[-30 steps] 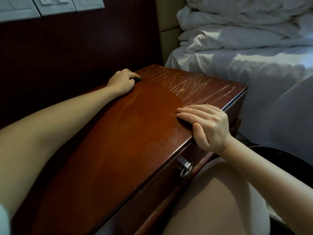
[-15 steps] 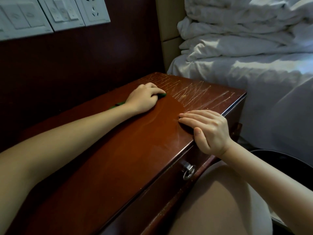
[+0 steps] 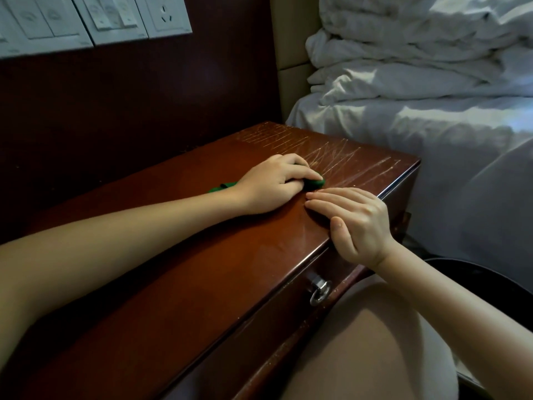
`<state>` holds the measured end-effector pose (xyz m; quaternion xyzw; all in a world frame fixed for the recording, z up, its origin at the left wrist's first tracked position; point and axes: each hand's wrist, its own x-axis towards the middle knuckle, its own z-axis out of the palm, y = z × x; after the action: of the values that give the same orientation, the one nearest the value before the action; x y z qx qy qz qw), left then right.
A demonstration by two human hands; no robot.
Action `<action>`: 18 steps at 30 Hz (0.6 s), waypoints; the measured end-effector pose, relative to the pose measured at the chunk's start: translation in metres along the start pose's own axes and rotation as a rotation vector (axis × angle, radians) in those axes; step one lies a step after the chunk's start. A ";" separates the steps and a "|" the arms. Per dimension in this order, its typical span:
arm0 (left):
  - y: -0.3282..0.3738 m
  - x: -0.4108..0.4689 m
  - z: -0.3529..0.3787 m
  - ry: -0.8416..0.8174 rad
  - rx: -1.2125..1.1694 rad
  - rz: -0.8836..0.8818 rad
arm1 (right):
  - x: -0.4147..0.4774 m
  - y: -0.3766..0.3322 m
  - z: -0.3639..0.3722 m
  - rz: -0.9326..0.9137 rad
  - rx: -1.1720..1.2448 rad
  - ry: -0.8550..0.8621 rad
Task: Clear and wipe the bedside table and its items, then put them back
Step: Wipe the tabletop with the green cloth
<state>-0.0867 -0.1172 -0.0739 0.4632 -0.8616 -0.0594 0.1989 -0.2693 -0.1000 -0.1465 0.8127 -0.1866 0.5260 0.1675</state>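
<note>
Right, here we are over the bedside table, and we see the left hand lying on its top, towards the far right part, fingers curled down over a green cloth and pressing it onto the wood. A green lip pokes out under the fingertips, and another scrap shows just behind the wrist. The cloth sits at the near edge of a patch of pale scratches that spreads over the far right corner of the top. Just beside it, to the near right, we have the right hand resting with its fingers straight and flat on the wood, holding nothing, the thumb hanging over the front edge. Its fingertips come very near the left hand, and we cannot tell whether they touch. Below that edge we spot a metal ring pull on the drawer front. On the wall at far left runs a row of white switches, and to the right lies rumpled white bedding. A knee fills the near right.
</note>
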 end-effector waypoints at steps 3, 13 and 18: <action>-0.007 0.005 -0.001 -0.021 -0.038 0.023 | 0.000 0.000 0.000 -0.001 0.004 0.000; -0.042 0.025 -0.007 0.025 -0.016 -0.091 | 0.000 0.001 0.001 -0.004 0.003 0.002; -0.059 0.029 -0.012 0.052 0.020 -0.169 | 0.000 0.001 0.002 -0.006 0.004 0.006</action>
<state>-0.0504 -0.1730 -0.0711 0.5376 -0.8146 -0.0555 0.2108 -0.2686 -0.1017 -0.1470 0.8120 -0.1828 0.5282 0.1678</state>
